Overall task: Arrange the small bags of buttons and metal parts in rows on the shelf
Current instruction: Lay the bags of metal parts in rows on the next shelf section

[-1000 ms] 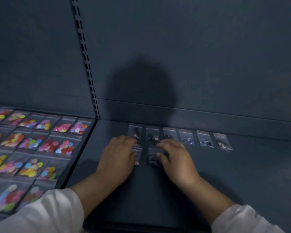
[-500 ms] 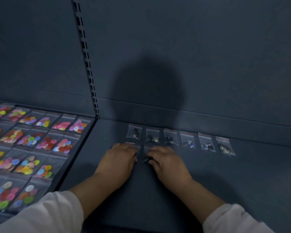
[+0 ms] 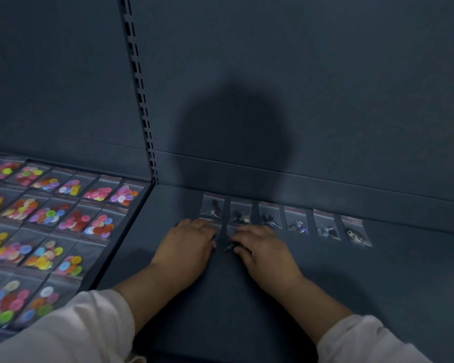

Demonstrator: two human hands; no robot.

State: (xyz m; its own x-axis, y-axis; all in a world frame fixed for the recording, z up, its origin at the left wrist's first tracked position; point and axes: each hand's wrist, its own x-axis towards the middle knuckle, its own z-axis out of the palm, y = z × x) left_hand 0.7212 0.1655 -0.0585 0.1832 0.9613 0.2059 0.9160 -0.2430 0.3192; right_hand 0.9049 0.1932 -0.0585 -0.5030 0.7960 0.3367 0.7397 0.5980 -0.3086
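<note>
A back row of several small clear bags of metal parts (image 3: 296, 223) lies along the rear of the dark shelf (image 3: 378, 279). Just in front of its left end, my left hand (image 3: 186, 247) lies palm down on a small bag, of which only a clear edge (image 3: 217, 227) shows. My right hand (image 3: 262, 248) rests beside it, fingers curled over a second small bag of metal parts (image 3: 228, 246) that peeks out between the two hands. The hands nearly touch.
On the neighbouring shelf to the left, several rows of bags of coloured buttons (image 3: 50, 216) lie side by side. A slotted upright (image 3: 142, 106) and a raised shelf edge (image 3: 121, 237) divide the two shelves. The back wall stands close behind the bags.
Both hands have drawn closer together and now cover more of the two front bags, which showed plainly between the fingers a second ago. The back row has not moved.
</note>
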